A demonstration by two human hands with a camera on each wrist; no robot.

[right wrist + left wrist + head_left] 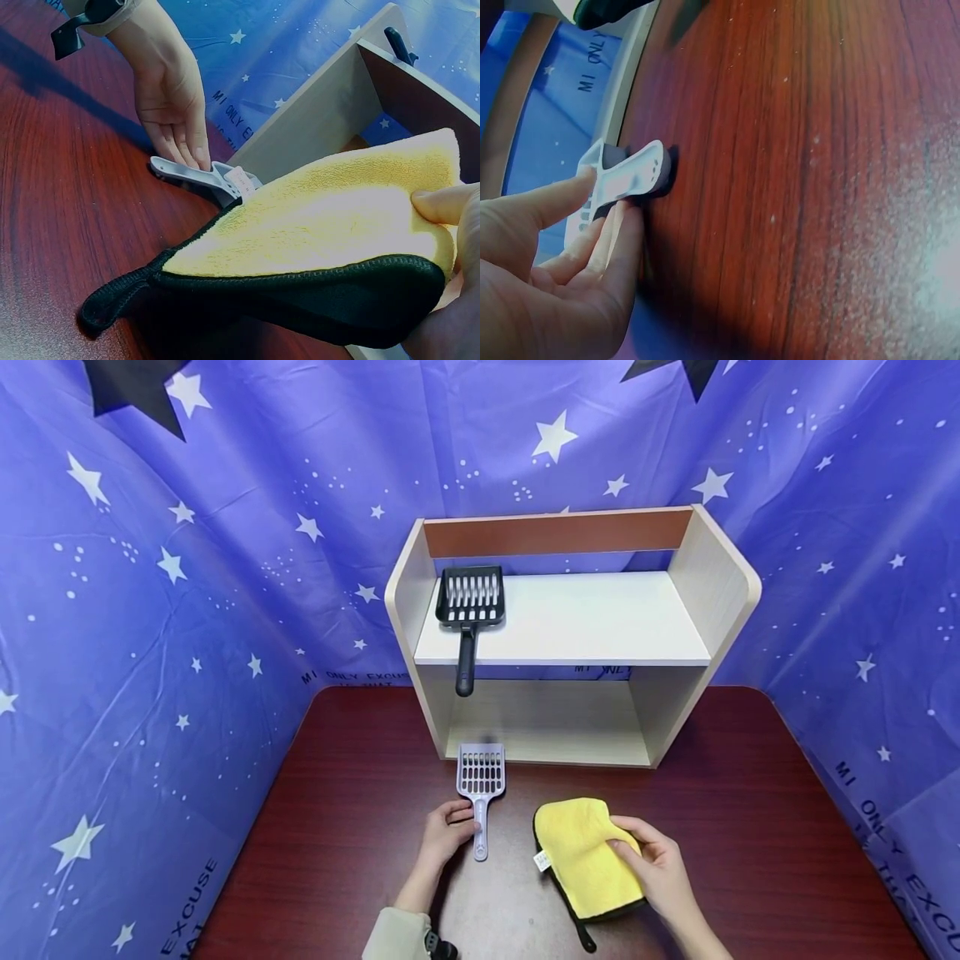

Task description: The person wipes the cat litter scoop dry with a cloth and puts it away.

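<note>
A pale grey litter scoop [481, 847] lies in front of the shelf, its slotted end toward it. My left hand [447, 832] pinches the scoop's handle from the left side, thumb on top and fingers beneath in the left wrist view. To the right, my right hand [658, 864] grips the right edge of a folded yellow cloth [581, 852] between thumb and fingers. Dark trim, a white tag and a black loop show on the cloth [322, 217]; in the right wrist view it appears raised off the table.
A two-level wooden shelf [678, 710] stands at the back of the dark red table [765, 843]. On its upper board, at the left, lies a black slotted scoop [467, 647], its handle jutting past the front edge. Blue star-patterned curtains [247, 568] surround the table.
</note>
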